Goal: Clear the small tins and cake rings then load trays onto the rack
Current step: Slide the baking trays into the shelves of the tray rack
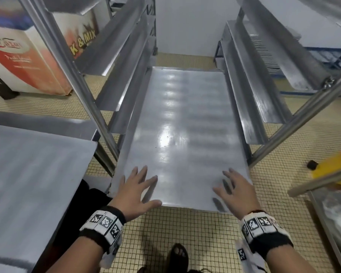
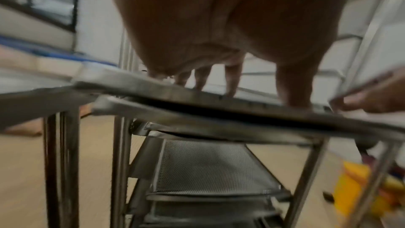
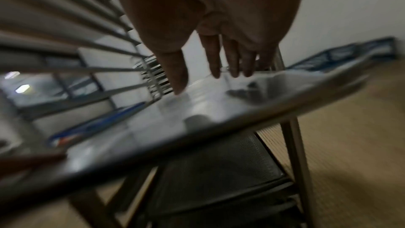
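Note:
A flat shiny metal tray (image 1: 181, 123) lies on the runners of the steel rack (image 1: 106, 91), its near end sticking out toward me. My left hand (image 1: 138, 190) lies flat with spread fingers on the tray's near left corner. My right hand (image 1: 234, 192) is spread over the near right part, fingers straight; the right wrist view shows its fingertips (image 3: 215, 74) just at the tray (image 3: 197, 119). In the left wrist view the fingers (image 2: 230, 82) rest on the tray's edge (image 2: 197, 96). No tins or cake rings are in sight.
Empty angled runners (image 1: 264, 107) rise on both rack sides. Perforated trays (image 2: 208, 171) sit on lower levels. Another tray on a steel table (image 1: 27, 174) is at my left. A yellow object (image 1: 333, 166) lies on the tiled floor at right, and a freezer chest (image 1: 27, 56) stands at far left.

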`<state>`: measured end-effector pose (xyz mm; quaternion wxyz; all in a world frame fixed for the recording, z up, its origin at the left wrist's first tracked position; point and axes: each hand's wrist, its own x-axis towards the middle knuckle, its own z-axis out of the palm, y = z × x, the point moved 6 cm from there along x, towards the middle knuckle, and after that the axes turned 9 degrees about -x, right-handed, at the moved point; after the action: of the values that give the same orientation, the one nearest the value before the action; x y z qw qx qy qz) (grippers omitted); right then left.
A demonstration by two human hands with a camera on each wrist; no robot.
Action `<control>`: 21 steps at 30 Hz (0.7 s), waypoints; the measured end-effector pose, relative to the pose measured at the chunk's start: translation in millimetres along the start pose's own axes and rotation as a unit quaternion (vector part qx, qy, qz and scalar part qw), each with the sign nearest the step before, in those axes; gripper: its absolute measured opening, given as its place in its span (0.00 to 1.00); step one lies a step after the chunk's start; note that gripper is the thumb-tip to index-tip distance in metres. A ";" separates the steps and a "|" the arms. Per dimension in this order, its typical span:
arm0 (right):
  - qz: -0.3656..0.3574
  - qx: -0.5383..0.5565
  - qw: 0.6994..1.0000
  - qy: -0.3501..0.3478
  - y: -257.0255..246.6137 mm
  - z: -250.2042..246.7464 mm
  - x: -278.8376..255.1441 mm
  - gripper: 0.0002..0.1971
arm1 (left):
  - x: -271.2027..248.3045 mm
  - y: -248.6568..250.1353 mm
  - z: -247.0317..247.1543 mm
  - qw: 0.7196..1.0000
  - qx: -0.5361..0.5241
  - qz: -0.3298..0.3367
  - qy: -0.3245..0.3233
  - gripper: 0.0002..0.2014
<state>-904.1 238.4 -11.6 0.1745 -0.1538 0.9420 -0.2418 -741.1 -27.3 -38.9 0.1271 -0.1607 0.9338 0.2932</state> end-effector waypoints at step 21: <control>-0.217 -0.305 0.927 0.036 -2.6 21.0 24.9 0.43 | 50.1 -16.1 -6.6 0.989 0.058 0.115 0.070 0.28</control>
<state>-917.3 218.5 -33.8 0.0290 -0.3913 0.9196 0.0198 -781.9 -54.9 -58.4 0.0356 -0.0645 0.9682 0.2393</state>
